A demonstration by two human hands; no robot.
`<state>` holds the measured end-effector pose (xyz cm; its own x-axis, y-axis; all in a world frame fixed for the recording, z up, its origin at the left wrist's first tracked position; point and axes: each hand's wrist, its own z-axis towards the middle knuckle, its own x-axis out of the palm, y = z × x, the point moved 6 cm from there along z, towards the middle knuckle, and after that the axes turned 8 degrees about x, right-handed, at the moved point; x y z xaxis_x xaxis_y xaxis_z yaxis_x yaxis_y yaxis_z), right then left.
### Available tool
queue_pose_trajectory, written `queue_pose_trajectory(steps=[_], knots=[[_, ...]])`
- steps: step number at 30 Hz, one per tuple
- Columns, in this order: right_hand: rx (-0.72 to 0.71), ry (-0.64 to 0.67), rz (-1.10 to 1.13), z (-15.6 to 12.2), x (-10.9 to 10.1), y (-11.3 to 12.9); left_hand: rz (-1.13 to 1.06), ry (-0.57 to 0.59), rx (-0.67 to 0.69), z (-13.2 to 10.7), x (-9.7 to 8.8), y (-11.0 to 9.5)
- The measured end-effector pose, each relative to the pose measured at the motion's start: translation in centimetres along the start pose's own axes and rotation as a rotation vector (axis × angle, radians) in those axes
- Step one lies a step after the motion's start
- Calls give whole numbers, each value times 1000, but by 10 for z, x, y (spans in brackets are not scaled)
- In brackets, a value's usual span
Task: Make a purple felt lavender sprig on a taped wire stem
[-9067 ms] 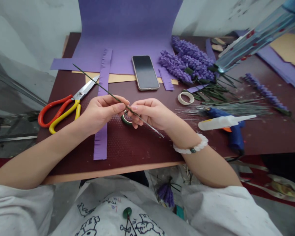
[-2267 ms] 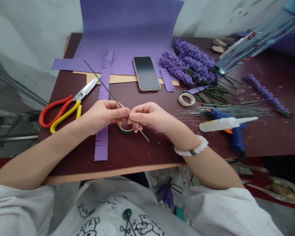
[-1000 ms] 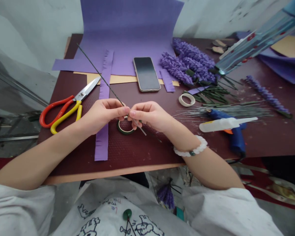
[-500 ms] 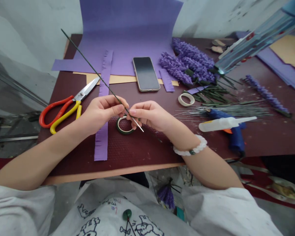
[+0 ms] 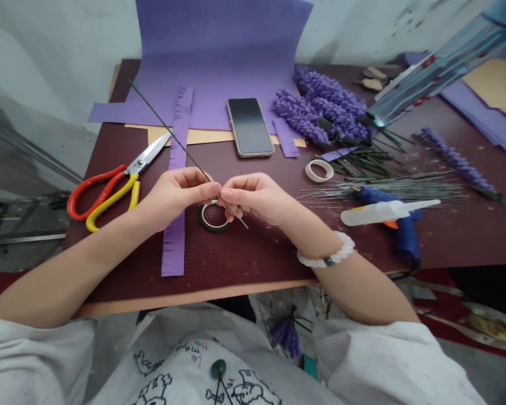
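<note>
A thin wire stem (image 5: 164, 125), dark green along most of its length and bare silver at its lower right end, slants between my hands. My left hand (image 5: 181, 194) pinches it between thumb and fingers. Close beside, my right hand (image 5: 255, 194) also pinches the stem near the bare end, fingertips almost touching the left thumb. A roll of dark green tape (image 5: 213, 227) lies on the table just below the fingers. Under the left wrist runs a fringed purple paper strip (image 5: 174, 247). Whether tape is between my fingertips is hidden.
Scissors (image 5: 139, 163) with red and yellow handles lie left. A phone (image 5: 250, 127), purple paper (image 5: 219, 67) and purple flower bunches (image 5: 324, 107) are behind. To the right are a white tape roll (image 5: 319, 171), bare wires (image 5: 425, 190), a blue glue gun (image 5: 406, 236) and a white squeeze bottle (image 5: 375, 214).
The stem's upper end has swung down and to the right. Both hands stay nearly in place, with slight finger movement.
</note>
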<state>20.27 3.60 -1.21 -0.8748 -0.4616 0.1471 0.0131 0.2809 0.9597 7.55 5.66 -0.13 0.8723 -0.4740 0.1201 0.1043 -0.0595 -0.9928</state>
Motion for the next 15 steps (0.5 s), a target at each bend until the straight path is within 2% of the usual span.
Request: queue_pose_trajectory(steps=[15], knots=[[26,71,38,0,3,-2,-111,9,64,-1,3,-6]])
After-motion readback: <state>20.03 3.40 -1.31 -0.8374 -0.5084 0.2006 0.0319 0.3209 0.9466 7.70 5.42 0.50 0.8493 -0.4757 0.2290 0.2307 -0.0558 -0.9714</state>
